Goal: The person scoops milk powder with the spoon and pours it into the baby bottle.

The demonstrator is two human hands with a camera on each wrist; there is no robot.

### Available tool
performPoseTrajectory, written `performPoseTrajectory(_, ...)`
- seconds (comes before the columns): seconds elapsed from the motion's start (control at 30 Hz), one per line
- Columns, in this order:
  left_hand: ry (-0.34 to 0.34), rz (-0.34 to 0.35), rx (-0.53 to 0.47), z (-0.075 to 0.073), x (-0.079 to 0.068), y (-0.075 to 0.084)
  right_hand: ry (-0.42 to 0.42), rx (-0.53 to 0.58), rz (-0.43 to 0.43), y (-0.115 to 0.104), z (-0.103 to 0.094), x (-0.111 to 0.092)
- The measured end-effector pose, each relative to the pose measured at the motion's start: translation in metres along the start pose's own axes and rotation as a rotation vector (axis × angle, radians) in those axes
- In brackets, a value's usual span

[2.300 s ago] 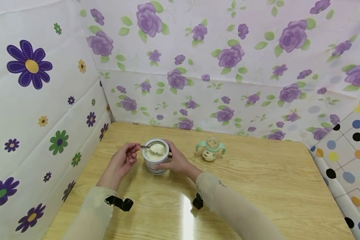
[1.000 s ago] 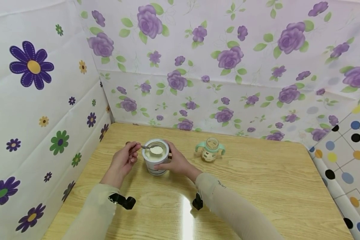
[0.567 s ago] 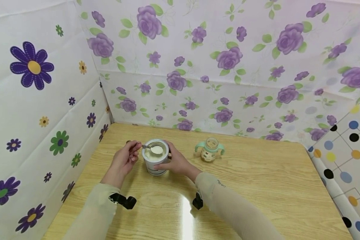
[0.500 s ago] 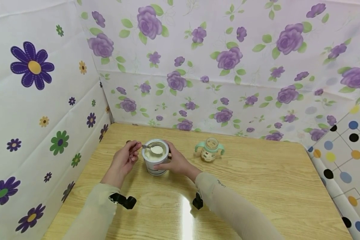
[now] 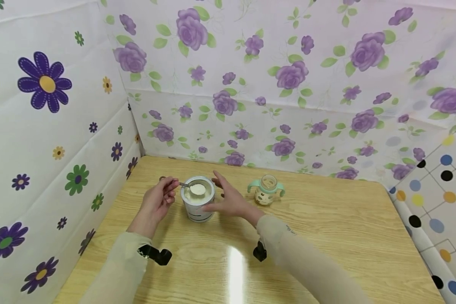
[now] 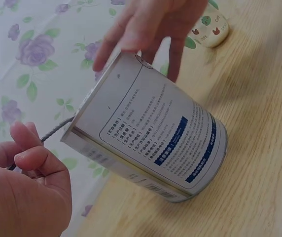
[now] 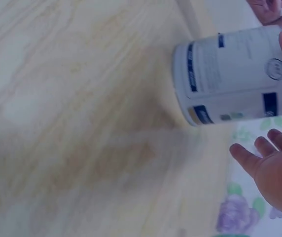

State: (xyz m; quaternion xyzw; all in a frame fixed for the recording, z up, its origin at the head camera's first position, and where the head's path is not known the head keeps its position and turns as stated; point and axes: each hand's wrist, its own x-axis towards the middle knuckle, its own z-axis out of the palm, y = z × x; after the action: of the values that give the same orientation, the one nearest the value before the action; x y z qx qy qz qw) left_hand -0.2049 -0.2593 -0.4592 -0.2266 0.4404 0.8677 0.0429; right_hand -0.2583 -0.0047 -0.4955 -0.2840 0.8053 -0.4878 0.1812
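Over the wooden table (image 5: 327,228), your left hand (image 5: 156,202) pinches the spoon (image 5: 184,184), your right hand (image 5: 232,202) spreads beside the can (image 5: 194,210); tilting could spill powder (image 5: 198,189).

White can (image 5: 193,208) with navy bars (image 6: 172,142), cream powder (image 5: 197,189), mint-green bottle handles (image 5: 253,183), purple-flowered white cloth (image 5: 247,80), tan wood-grain table (image 5: 327,228)

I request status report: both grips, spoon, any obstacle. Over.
Left grip pinches spoon loaded with powder at mouth of can. Right grip spread beside can, touch unclear. Bottle apparently not blocking.

Two hands (image 5: 155,205) (image 5: 233,202), two wrist cameras (image 5: 160,256) (image 5: 260,252), one spoon (image 5: 185,185), one can (image 5: 195,211), one bottle (image 5: 264,197), one table (image 5: 327,228)
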Motion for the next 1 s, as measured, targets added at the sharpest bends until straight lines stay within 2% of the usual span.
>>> performPoseTrajectory(0.3, -0.008, 0.000, 0.014, -0.001, 0.001, -0.003, -0.013, -0.052, -0.024, -0.021, -0.036, -0.017)
performPoseTrajectory(0.47, -0.012, 0.002, 0.021, 0.000, 0.002, -0.004, -0.013, -0.094, -0.066, -0.030, -0.052, -0.027)
performPoseTrajectory(0.73, -0.060, 0.010, 0.049, -0.001, 0.004, -0.007, -0.031, -0.101, -0.086, -0.034, -0.062, -0.038)
performPoseTrajectory(1.0, -0.056, 0.014, 0.060, -0.003, 0.007, -0.009, -0.043, -0.093, -0.079, -0.033, -0.067, -0.043)
